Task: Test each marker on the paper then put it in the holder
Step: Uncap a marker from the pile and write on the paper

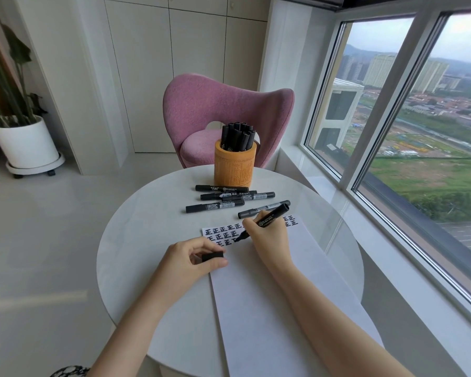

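A marker point(270, 217) is being pinched between the thumb and curled fingers of the right hand point(267, 236). It is being held tilted, with its tip down on the paper point(269, 295) at the third row of written characters near the far left corner. A cap point(212, 256) is being pinched between the thumb and forefinger of the left hand point(192, 261), which is being rested at the paper's left edge. Several loose markers point(214, 207) are lying on the table point(136, 240) between the paper and the holder point(235, 170), which is standing at the far edge.

An uncapped black marker point(275, 213) is touching tip-down on the paper point(269, 295), well before the bamboo holder point(234, 170); five capped markers point(215, 206) are lying nearer the holder.
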{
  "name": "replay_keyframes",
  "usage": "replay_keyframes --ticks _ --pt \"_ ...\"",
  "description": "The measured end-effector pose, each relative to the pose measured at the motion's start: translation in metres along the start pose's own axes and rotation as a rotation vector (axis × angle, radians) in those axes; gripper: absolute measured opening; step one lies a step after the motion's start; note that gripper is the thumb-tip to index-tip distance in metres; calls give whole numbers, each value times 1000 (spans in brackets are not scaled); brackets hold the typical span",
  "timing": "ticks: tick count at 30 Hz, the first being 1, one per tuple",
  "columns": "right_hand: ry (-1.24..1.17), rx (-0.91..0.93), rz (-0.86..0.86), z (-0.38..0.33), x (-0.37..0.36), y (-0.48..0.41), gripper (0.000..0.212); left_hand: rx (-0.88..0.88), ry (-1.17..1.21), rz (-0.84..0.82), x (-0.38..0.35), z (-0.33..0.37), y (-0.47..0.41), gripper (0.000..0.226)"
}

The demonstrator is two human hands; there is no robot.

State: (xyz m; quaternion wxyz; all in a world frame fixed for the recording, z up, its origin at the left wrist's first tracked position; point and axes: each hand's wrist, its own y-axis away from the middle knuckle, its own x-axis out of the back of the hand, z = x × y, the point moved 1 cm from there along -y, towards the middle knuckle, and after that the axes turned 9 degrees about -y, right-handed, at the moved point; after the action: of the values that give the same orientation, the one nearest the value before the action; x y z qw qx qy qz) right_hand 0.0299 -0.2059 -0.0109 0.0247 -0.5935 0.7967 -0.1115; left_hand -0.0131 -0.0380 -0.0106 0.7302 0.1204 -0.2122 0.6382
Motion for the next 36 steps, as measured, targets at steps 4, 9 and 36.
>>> replay_keyframes --ticks 4,9,36 --pt "1 -3 -1 0 0 0 29 -2 -3 4 0 1 0 13" --pt "-11 -1 20 2 2 -1 27 3 -3 0 0 -1 0 13" --pt "-44 -2 -5 -1 -1 1 36 5 6 5 0 -2 0 14"
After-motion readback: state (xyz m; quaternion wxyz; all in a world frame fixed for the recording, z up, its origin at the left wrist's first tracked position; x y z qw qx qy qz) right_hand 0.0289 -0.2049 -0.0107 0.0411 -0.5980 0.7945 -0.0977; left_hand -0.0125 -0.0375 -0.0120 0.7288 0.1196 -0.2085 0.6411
